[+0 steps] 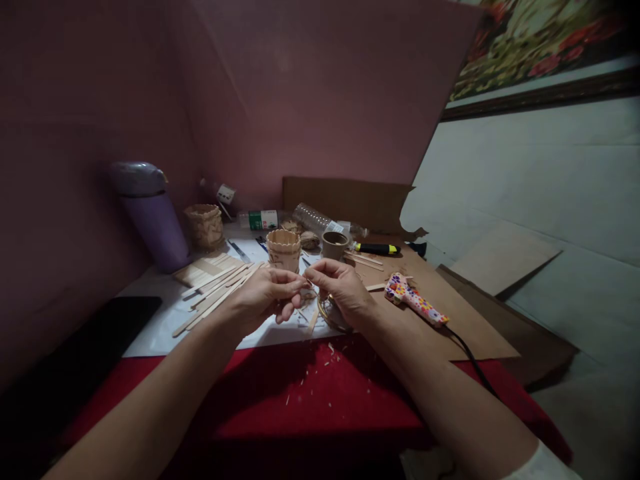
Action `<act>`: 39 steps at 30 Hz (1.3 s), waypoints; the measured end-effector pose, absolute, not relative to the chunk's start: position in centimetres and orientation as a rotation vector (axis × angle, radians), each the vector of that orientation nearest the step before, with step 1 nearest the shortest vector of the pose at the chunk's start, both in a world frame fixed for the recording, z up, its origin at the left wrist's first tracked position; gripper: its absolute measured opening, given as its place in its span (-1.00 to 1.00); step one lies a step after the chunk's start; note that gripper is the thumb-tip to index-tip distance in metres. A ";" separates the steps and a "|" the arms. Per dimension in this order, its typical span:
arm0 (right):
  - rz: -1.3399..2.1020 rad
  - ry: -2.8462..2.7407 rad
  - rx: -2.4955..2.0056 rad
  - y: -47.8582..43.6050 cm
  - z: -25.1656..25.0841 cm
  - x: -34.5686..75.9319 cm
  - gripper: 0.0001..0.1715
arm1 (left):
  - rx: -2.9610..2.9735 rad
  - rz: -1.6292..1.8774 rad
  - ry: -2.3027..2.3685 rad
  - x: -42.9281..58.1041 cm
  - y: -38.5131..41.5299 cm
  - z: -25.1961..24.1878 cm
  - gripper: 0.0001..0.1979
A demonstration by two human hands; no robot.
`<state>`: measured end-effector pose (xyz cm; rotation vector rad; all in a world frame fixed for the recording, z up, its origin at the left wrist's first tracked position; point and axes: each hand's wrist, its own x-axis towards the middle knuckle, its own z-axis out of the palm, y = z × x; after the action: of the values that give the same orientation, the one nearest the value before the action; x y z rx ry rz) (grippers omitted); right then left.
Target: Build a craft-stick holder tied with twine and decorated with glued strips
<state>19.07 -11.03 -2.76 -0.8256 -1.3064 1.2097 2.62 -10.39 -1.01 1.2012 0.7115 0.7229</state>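
My left hand [267, 297] and my right hand [340, 287] meet over the white sheet [150, 333], fingertips pinched together on a small thin piece I cannot make out. Under my right hand lies a round ring-shaped object [330, 317], partly hidden. A small cup made of wooden sticks [283, 249] stands just behind my hands. Loose wooden craft sticks [217, 287] lie in a fan to the left of my left hand. A hot glue gun with a flowery pattern [414, 299] lies on brown cardboard to the right.
A purple flask [150, 213] stands at the back left beside a woven basket [205, 225]. Further back lie a plastic bottle [313, 217], a tape roll [334, 244] and a yellow-black cutter [377, 249]. Wood shavings dot the red cloth [310, 393]. A dark flat object [90, 347] lies left.
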 end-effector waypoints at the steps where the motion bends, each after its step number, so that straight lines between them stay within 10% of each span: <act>1: 1.204 -1.308 -0.817 -11.1 -2.8 19.0 -0.73 | 1.197 0.700 0.709 2.6 -10.4 -1.0 -0.85; 39: 0.969 -1.423 -0.824 -10.7 -3.2 18.9 -0.70 | 1.308 0.807 0.717 3.4 -10.8 -1.4 -0.81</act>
<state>18.89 -10.68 -3.18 -0.8245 -1.4233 0.9693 3.41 -10.82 -1.40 1.3081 0.7172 0.8073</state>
